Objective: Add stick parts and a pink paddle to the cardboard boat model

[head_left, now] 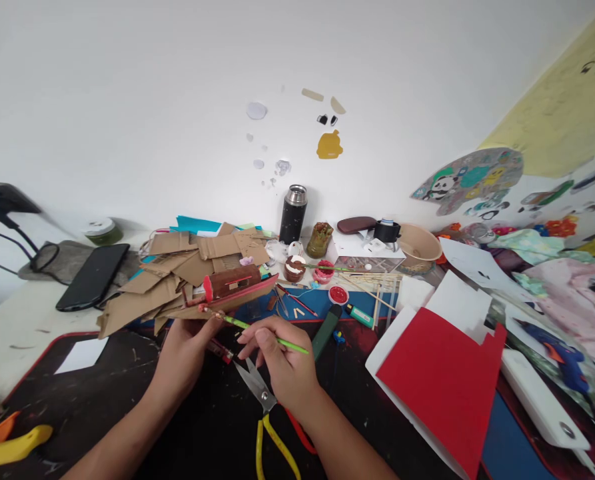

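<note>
My left hand (190, 347) is closed on the underside of a cardboard model (232, 283), a brown roll with a red end resting on a reddish-brown base, tilted up to the right. Pinched in my right hand (280, 353) is a thin green paintbrush (292, 345), its tip pointing left at the near edge of the model, close to my left thumb. Part of the left fingers is hidden behind the model. Open-bladed scissors with yellow handles (264, 400) lie just below my right hand.
Cardboard scraps (142, 293) pile up behind at the left. Paint pots, one with red paint (338, 295), and a black flask (293, 215) stand near the wall. Red paper (440, 387) lies at the right, a black phone (93, 277) at the left.
</note>
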{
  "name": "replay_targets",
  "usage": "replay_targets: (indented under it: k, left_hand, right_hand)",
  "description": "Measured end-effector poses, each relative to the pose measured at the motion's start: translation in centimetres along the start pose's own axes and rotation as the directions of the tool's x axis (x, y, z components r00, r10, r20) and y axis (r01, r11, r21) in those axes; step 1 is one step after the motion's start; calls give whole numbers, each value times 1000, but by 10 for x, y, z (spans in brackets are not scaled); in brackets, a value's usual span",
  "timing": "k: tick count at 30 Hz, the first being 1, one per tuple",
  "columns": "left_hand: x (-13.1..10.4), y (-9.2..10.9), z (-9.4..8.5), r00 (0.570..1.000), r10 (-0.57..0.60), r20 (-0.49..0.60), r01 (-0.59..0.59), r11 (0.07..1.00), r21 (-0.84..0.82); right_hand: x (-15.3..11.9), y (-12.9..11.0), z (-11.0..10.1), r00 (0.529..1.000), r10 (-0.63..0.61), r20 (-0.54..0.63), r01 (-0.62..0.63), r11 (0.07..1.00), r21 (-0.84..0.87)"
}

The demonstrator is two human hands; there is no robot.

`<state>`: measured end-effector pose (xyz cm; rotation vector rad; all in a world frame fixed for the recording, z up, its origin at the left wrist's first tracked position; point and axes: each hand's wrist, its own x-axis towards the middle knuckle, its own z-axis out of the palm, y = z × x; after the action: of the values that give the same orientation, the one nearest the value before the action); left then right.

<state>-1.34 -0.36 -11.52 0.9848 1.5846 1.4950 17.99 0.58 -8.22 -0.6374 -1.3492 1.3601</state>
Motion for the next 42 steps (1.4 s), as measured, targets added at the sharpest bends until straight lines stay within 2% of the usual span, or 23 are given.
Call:
replay_targets:
  k: [3,14,23,29,42]
  left_hand:
    - [-1,2,2,1000,4,-9,-4,999,-38]
    - [-1,5,4,997,-75,-6,73,981,-178]
    - [-1,6,4,998,-54,-38,48,986,-161]
    - [0,9,4,996,-83,-27,74,967,-244]
    - [1,9,4,998,-47,-50,33,967,-252]
  right_hand:
    - [1,0,-1,999,42,-19,-42,998,44]
    - [5,-3,-5,994,70,-78,-66,996,61]
    - [6,-4,-8,994,67,-85,-65,997,32]
    - [5,-7,-9,994,60,-92,-62,998,-21]
    - [7,-6,-14,979,36,-201,-51,996,-71]
